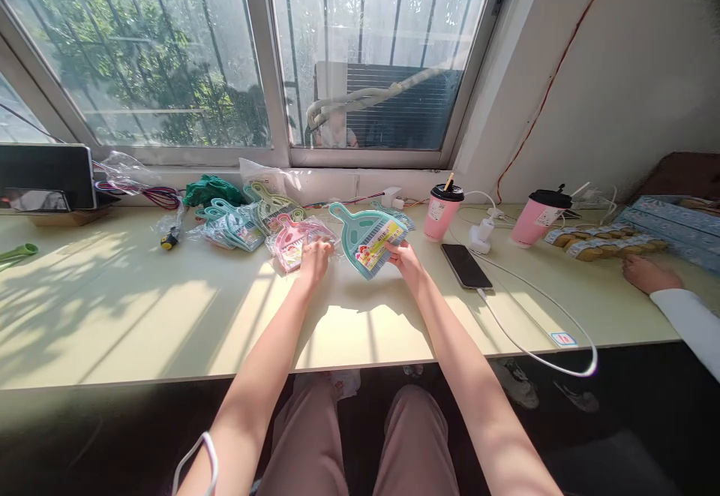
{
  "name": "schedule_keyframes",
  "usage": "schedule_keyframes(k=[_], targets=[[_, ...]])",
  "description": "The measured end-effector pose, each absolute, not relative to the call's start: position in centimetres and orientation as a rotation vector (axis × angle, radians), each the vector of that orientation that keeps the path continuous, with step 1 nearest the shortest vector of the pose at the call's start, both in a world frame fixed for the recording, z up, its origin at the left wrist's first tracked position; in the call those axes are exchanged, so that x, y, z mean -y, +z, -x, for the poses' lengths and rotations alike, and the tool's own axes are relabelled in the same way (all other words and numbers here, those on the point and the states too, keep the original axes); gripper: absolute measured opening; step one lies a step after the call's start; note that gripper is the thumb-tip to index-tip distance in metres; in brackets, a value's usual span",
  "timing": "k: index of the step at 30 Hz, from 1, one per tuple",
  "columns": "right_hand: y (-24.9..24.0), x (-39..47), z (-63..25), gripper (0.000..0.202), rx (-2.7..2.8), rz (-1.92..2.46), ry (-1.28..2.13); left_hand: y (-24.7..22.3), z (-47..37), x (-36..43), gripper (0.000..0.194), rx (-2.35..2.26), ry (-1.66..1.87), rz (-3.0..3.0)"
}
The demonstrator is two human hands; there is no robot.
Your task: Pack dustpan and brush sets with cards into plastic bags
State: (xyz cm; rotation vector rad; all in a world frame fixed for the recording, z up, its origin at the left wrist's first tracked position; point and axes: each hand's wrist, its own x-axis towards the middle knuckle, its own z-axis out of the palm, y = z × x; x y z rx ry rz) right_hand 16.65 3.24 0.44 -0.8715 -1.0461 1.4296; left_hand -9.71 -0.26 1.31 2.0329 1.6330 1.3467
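Observation:
My right hand (406, 260) grips a mint-green mini dustpan-and-brush set (360, 237) by its lower right edge. The set is tilted up above the table, with its handle to the upper left and a yellow printed label across it. Curled fingers of my left hand (316, 256) close at the right side of a pink dustpan-and-brush set (290, 244) in clear plastic; the fingertips are partly hidden. Farther left lie a bagged blue-green set (239, 227) and a yellow-green set (271, 202), close together.
Right of my hands are a pink cup (442, 214), a phone (466, 266) on a white cable (529, 350), and another pink cup (537, 218). A co-worker's hand (652, 275) rests near packaged rolls (601, 243). A tablet (48, 177) and yellow-black tool (169, 241) are left.

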Motion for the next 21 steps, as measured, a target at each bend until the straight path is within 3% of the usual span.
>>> schedule_keyframes(k=[4, 9, 15, 21], targets=[[0.3, -3.5, -17.1, 0.035, 0.99, 0.926, 1.399, 1.6, 11.2, 0.1, 0.017, -2.035, 1.26, -2.055], [0.1, -3.7, -17.2, 0.031, 1.005, 0.991, 1.386, 0.6, 8.6, 0.1, 0.045, -1.941, 1.311, -2.063], [0.0, -3.8, -17.3, 0.03, 0.997, 1.031, 1.444, 0.7, 6.5, 0.7, 0.041, -1.89, 0.823, -2.278], [0.2, -3.7, -17.7, 0.029, 1.041, 1.053, 1.493, 1.4, 7.7, 0.8, 0.028, -2.104, 0.896, -2.131]])
